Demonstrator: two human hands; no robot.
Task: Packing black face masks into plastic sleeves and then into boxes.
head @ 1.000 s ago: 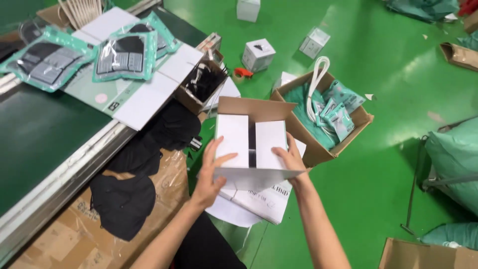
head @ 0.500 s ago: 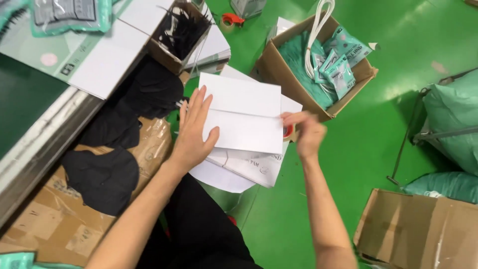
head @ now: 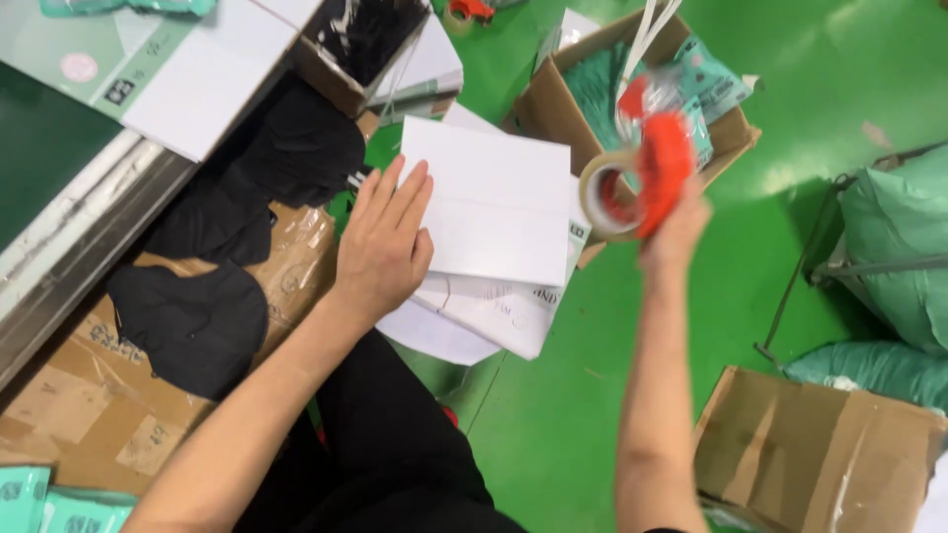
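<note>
Fingers of the left hand (head: 383, 247) lie spread and flat on the closed white box (head: 489, 202), beyond them the green floor (head: 632, 395), a brown carton (head: 553, 104), while the right hand (head: 674, 225) grips a red tape dispenser (head: 642, 178).

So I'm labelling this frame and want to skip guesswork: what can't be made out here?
- Head view: the tape dispenser in the right hand is motion-blurred; its details are unreadable.
- The white box: its left edge lies under the left hand.
- The brown carton is cut off by the bottom edge.
</note>
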